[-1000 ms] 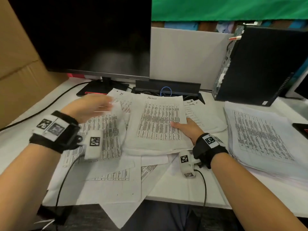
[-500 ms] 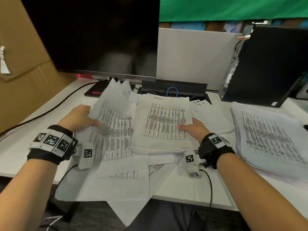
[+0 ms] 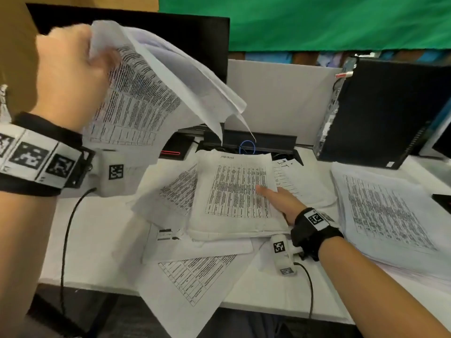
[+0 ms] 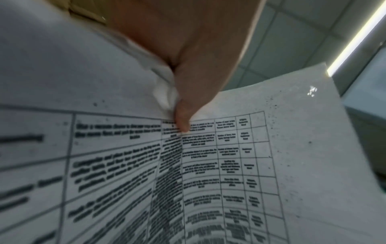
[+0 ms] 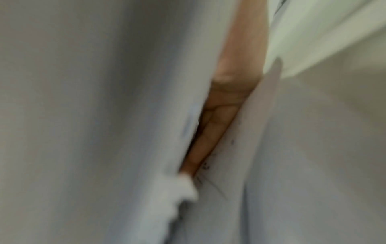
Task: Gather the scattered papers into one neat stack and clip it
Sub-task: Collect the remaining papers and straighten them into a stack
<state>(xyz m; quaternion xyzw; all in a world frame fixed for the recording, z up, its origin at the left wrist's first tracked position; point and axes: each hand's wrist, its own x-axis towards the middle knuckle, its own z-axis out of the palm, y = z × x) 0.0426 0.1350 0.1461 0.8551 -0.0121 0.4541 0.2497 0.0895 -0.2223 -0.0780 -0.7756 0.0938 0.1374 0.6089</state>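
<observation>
My left hand [image 3: 73, 69] is raised high at the left and grips a bunch of printed sheets [image 3: 146, 93] by one edge; they droop to the right. In the left wrist view my thumb [image 4: 183, 115] pinches these table-printed sheets [image 4: 229, 165]. A squared paper stack [image 3: 234, 196] lies mid-desk. My right hand [image 3: 280, 201] holds its right edge, thumb on top and fingers underneath. The right wrist view is blurred and shows fingers [image 5: 219, 123] wedged between sheets. Loose sheets [image 3: 195, 272] lie askew under and in front of the stack, one hanging over the desk edge. No clip is in view.
A thick separate paper pile [image 3: 385, 215] lies at the right. A dark monitor [image 3: 195, 45] stands behind, its stand base [image 3: 175, 147] near the papers. A black computer tower [image 3: 390, 113] stands back right. The white desk [image 3: 97, 240] is bare at front left. Cardboard [image 3: 14, 45] stands far left.
My left hand gathered the left-hand sheets and lifted them from the desk high into the air. The right hand stayed on the stack's right edge.
</observation>
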